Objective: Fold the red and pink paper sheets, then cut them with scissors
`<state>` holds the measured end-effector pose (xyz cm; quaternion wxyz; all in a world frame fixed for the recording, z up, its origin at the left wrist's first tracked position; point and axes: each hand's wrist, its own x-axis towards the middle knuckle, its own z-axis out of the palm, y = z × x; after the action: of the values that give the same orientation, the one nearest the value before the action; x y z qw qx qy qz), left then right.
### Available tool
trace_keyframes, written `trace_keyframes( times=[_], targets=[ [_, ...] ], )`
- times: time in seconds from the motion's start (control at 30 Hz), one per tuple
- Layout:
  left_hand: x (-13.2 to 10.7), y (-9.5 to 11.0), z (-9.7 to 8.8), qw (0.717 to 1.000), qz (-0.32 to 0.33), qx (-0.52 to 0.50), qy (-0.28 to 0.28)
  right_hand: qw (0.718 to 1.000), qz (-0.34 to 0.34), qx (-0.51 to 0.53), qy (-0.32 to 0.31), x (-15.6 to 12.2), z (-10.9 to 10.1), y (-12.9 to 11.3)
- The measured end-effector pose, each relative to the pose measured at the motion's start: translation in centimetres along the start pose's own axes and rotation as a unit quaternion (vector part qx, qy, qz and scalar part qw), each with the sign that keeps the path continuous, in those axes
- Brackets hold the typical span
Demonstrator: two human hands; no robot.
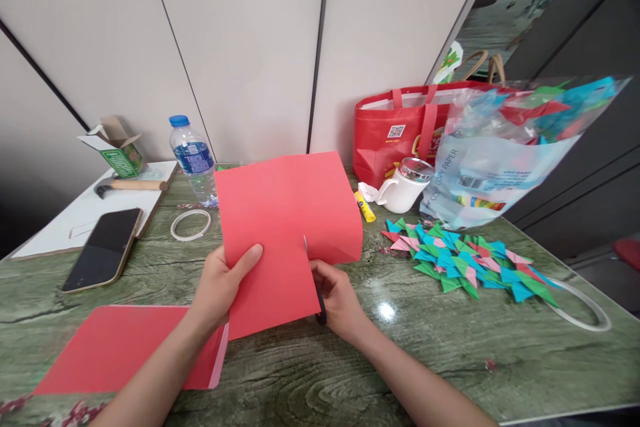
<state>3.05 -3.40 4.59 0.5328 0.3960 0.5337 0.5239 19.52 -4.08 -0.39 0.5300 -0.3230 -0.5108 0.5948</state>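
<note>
My left hand (220, 287) pinches the lower left edge of a red paper sheet (285, 213), thumb on top, and holds it upright over the green table (350, 367). My right hand (340, 300) is closed round scissors (314, 280) with black handles. Their blades sit in a slit running up from the sheet's bottom edge, near its middle. The sheet hides most of the blades. More red sheets (120, 350) lie flat in a stack under my left forearm.
A phone (103, 248) and a white board (75, 213) with a hammer (133, 185) lie at the left. A water bottle (193, 160), tape ring (190, 225), glue stick (365, 207), white mug (405, 190), red bag (395, 130), plastic paper bag (500, 160) and folded coloured triangles (465, 260) stand behind and right.
</note>
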Motion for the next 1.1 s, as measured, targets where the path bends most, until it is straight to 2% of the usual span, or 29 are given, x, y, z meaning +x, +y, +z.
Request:
trace_keyframes(
  times=[0.07, 0.23, 0.37, 0.87, 1.1],
  targets=[
    [0.0, -0.2, -0.1, 1.000, 0.000, -0.005, -0.006, 1.000, 0.001, 0.004, 0.001, 0.0, 0.0, 0.0],
    [0.2, -1.1, -0.5, 0.997, 0.054, 0.057, 0.004, 1.000, 0.008, 0.022, 0.005, 0.1, 0.0, 0.2],
    [0.4, -1.1, -0.6, 0.993, 0.074, 0.087, 0.004, 1.000, 0.008, 0.022, 0.007, 0.1, 0.0, 0.2],
    [0.5, -1.1, -0.8, 0.991, 0.080, 0.111, -0.002, 1.000, 0.014, -0.011, -0.018, 0.0, -0.2, -0.2],
    [0.3, -1.0, -0.9, 0.990, 0.083, 0.116, -0.004, 1.000, 0.012, 0.011, -0.019, 0.1, -0.2, -0.1]
  ],
)
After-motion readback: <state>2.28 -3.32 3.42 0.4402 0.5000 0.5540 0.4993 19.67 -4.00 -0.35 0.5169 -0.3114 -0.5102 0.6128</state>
